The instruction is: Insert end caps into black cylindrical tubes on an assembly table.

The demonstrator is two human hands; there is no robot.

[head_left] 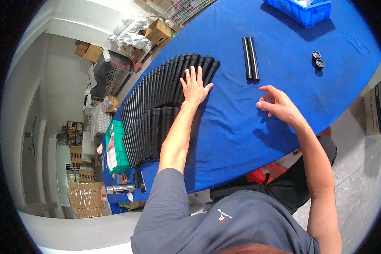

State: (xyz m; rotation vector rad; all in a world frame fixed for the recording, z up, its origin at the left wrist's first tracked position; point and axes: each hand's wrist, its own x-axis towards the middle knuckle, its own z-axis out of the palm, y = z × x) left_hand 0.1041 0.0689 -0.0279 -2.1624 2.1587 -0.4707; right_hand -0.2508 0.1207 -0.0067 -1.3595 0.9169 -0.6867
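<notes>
My left hand (194, 88) lies flat with its fingers spread on the right end of a long row of black tubes (169, 78). These tubes lie side by side in two rows, one nearer me, and each in the far row has a wider cap-like end. Over the blue cloth hovers my right hand (279, 103), its fingers curled loosely apart and nothing visible between them. Just beyond it, two plain black tubes (250, 59) lie next to each other. Farther right sit two small round black caps (318, 63), touching or nearly so.
A blue cloth (233, 139) covers the table. At its far right edge stands a blue plastic crate (305, 15). Left of the tubes are a green bin (119, 146), a steel flask (120, 189) and a dark phone-like object (140, 182). Cardboard boxes (158, 31) stand beyond the table.
</notes>
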